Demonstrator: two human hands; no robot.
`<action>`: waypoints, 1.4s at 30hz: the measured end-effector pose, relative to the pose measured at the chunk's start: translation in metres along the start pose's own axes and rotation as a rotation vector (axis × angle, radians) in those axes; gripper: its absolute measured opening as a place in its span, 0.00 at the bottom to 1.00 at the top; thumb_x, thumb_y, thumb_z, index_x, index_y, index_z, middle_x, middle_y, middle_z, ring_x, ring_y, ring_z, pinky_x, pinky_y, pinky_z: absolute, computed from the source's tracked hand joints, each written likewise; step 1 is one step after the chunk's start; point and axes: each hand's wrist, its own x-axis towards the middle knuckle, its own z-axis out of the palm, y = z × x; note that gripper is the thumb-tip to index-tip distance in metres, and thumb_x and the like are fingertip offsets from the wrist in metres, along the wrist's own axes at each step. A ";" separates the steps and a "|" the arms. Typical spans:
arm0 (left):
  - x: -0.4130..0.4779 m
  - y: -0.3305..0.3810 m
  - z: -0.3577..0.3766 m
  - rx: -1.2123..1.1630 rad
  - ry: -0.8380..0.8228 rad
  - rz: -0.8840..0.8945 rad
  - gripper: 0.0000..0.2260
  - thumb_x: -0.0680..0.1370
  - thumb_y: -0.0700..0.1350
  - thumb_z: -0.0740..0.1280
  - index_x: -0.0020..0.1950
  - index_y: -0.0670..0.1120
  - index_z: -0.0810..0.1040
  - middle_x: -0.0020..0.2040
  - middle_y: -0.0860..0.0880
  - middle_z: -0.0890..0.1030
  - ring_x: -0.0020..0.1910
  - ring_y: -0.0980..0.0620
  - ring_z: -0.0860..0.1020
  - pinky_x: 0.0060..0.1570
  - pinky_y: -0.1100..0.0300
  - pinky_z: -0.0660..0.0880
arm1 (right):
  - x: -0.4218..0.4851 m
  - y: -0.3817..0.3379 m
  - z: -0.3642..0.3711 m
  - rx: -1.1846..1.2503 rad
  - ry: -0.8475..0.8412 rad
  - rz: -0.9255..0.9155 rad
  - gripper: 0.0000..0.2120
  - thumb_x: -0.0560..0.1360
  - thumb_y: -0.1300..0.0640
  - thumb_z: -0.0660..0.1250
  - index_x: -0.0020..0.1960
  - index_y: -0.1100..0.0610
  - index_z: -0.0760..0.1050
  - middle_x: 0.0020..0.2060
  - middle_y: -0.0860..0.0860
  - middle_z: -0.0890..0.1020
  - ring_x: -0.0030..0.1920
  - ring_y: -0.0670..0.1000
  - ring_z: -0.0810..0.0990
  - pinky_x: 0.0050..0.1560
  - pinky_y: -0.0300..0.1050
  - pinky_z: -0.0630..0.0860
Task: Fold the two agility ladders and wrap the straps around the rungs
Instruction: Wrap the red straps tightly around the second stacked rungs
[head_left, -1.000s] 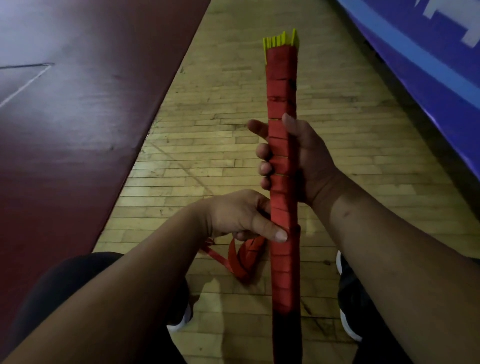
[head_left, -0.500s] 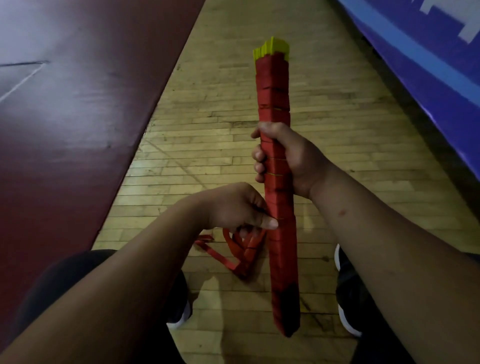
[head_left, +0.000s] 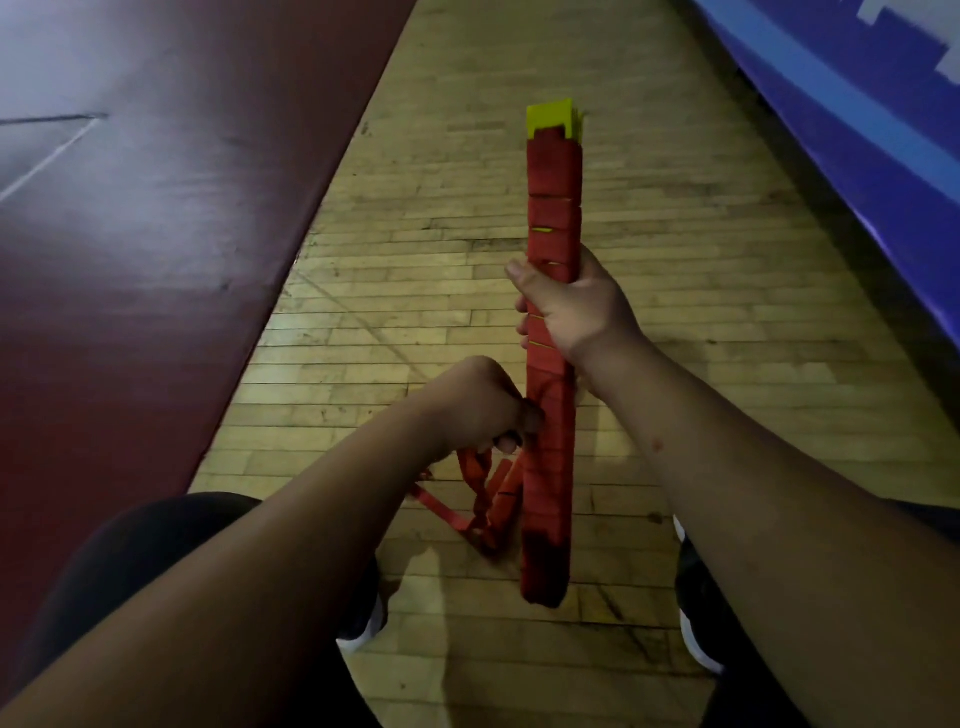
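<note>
head view — right hand (head_left: 576, 312) grips wrapped rungs (head_left: 553, 218), left hand (head_left: 478, 405) pinches strap (head_left: 483, 499).

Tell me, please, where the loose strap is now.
In the head view, the loose strap hangs low of centre, below the left hand and just left of the bundle that the right hand holds.

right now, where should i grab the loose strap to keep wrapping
Probably best to take the strap right beside the bundle, coming from the left. It leaves the wrap on that side and hangs in tangled loops below, while the right hand grips the bundle's middle. The left hand grips it about there.
</note>
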 end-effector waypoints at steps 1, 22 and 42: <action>0.000 0.001 0.001 -0.006 0.011 -0.002 0.13 0.77 0.50 0.77 0.45 0.39 0.88 0.39 0.43 0.87 0.34 0.48 0.77 0.32 0.59 0.71 | 0.001 0.002 0.001 -0.052 0.022 -0.010 0.11 0.78 0.47 0.78 0.56 0.42 0.79 0.42 0.47 0.87 0.39 0.51 0.87 0.46 0.52 0.87; -0.028 0.009 -0.016 -0.256 -0.484 0.414 0.07 0.73 0.50 0.77 0.43 0.49 0.84 0.37 0.42 0.74 0.27 0.54 0.70 0.28 0.62 0.67 | -0.019 -0.036 -0.030 0.660 -0.637 0.245 0.31 0.78 0.35 0.64 0.72 0.55 0.76 0.47 0.47 0.82 0.35 0.44 0.79 0.35 0.42 0.77; -0.011 0.007 -0.018 -0.124 -0.239 0.142 0.08 0.79 0.42 0.78 0.55 0.40 0.88 0.42 0.46 0.85 0.37 0.52 0.83 0.34 0.59 0.79 | -0.017 -0.035 -0.019 0.221 -0.338 0.091 0.15 0.82 0.49 0.73 0.64 0.56 0.79 0.45 0.56 0.87 0.42 0.56 0.85 0.42 0.51 0.81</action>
